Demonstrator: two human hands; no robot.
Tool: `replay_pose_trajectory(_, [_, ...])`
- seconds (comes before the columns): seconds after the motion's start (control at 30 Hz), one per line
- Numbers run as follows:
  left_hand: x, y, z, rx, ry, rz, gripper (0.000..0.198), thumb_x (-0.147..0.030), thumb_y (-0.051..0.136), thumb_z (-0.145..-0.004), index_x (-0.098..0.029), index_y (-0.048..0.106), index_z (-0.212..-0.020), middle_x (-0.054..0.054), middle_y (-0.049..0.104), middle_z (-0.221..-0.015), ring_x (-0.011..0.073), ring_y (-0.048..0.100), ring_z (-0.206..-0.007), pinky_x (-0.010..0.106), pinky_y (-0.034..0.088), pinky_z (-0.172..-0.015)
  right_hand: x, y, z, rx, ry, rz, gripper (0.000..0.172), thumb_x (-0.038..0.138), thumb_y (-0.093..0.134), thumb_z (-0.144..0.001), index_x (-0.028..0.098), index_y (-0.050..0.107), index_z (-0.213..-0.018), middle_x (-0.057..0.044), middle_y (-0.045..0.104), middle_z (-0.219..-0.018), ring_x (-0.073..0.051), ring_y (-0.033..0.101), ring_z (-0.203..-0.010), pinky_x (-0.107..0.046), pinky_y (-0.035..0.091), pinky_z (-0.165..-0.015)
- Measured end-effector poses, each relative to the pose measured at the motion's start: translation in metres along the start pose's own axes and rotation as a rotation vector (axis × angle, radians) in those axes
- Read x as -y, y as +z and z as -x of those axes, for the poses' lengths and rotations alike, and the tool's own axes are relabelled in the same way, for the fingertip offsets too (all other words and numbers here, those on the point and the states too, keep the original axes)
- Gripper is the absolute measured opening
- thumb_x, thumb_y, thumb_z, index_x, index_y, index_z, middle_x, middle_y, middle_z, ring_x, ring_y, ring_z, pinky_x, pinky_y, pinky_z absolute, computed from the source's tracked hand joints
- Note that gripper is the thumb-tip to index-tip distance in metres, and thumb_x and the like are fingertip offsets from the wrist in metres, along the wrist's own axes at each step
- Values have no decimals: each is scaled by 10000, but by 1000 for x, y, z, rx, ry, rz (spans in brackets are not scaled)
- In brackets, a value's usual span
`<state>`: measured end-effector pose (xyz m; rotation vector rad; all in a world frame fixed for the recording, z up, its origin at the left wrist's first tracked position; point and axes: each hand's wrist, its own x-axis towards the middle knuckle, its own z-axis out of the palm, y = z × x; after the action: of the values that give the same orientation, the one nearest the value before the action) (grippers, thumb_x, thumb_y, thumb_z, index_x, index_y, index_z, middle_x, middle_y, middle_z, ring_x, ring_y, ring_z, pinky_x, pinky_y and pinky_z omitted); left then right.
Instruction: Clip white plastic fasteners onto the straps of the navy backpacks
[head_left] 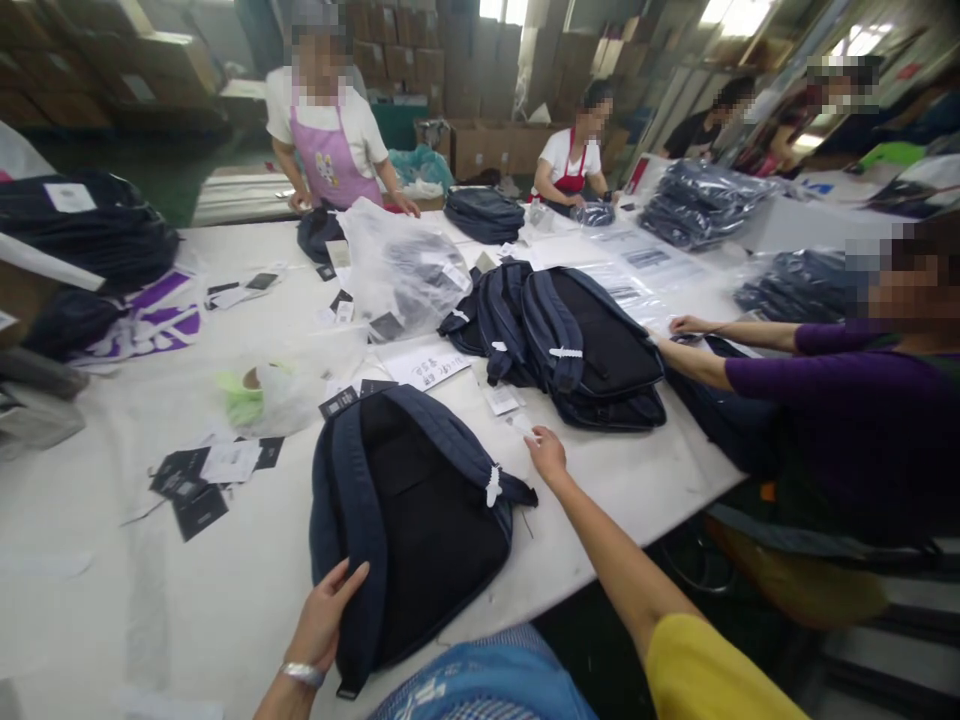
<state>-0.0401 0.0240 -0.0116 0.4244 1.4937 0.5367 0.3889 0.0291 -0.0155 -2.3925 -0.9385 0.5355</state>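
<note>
A dark blue backpack (pixel 442 530) lies straps up on the white table, a white clip on its right strap. My left hand (pixel 328 610), fingers apart, rests at the lower left edge of its left strap. My right hand (pixel 546 455) is reached out beyond the backpack, its fingers closed on a small white tag (pixel 519 424). Just past that hand, a stack of dark blue backpacks (pixel 600 350) has white clips on its straps. Black tags (pixel 341 402) and a handwritten paper (pixel 424 365) lie behind the near backpack.
Black and white tags (pixel 199 485) lie on the table (pixel 82 520) at left. A plastic bag (pixel 397 270) stands further back. At right, a person in purple (pixel 825 400) reaches to a dark bag. More people work across the table. Wrapped bags (pixel 697 200) are piled behind.
</note>
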Motion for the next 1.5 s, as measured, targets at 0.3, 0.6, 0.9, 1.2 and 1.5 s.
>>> replay_pose_trajectory(0.3, [5,8,6,-53,53,-15,465,-219,764,-707,-149,606,-1139,101,713,-1050,211,673,-982,328,520,-921,-47,6,-49,63,-10,181,170,249,686,-707,178,636,-853,-31,654,-786,-171,572,-710,-241,345,-598])
replay_pose_trajectory(0.6, [0,15,12,-56,44,13,489,-190,781,-682,-137,615,-1140,75,743,-928,173,708,-826,292,552,-868,-56,-3,-64,200,-111,194,203,299,572,-772,186,675,-638,-33,667,-642,-171,595,-668,-232,370,-593])
replay_pose_trajectory(0.9, [-7,6,13,3,18,13,540,-252,821,-629,-142,616,-1116,102,733,-978,212,698,-896,318,551,-868,-20,-30,-35,161,-166,-40,276,306,416,-847,167,628,-957,-66,696,-826,-186,644,-743,-272,478,-681])
replay_pose_trajectory(1.2, [-23,-3,25,220,91,87,442,-278,791,-661,-114,650,-1046,124,719,-1024,197,692,-862,283,540,-804,70,40,140,1224,-173,-256,267,401,586,-775,159,684,-719,38,508,-442,-65,400,-354,-173,278,-350])
replay_pose_trajectory(1.5, [-34,-7,37,286,112,51,476,-350,769,-666,-97,645,-1050,105,737,-817,186,671,-593,295,548,-574,136,138,204,1200,-24,-526,77,221,669,-655,147,664,-635,26,566,-470,-67,438,-384,-179,287,-371])
